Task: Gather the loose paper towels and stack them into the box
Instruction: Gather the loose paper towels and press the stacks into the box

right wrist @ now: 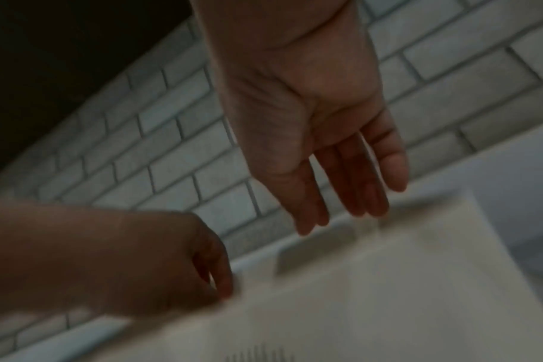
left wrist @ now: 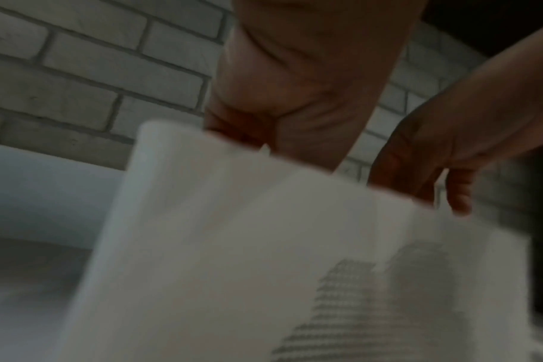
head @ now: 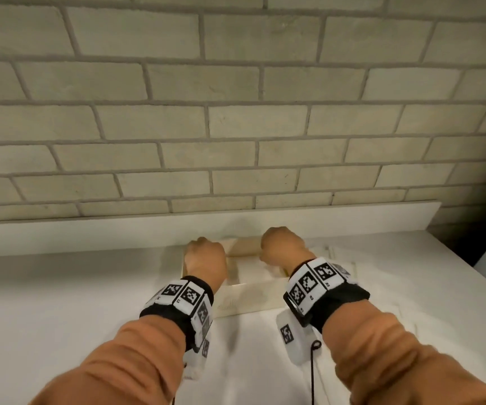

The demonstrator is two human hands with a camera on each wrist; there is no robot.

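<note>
Fingers (right wrist: 351,186) of the right hand (head: 284,248) hang straight and close together in the right wrist view, tips pointing down just above the far edge of the box (head: 247,302), holding nothing. On the left hand (head: 205,258) the fingers curl down; the right wrist view shows their tips pinched at a pale edge, but blur hides whether that edge is the box rim or a towel. From the left wrist view the palm sits just behind a white sheet or wall that fills the lower frame, and the blur leaves the grip uncertain there too.

Both hands are over the box, which is open-topped, pale, and set on the white counter (head: 60,302) near the raised ledge at the foot of the brick wall (head: 236,112). Pale towels (head: 253,266) lie inside it between the 2 hands. More loose towels (head: 338,257) lie flat on the counter just right of the box, partly behind the right wrist. Each wrist wears a black band with square black-and-white markers, over orange sleeves.
</note>
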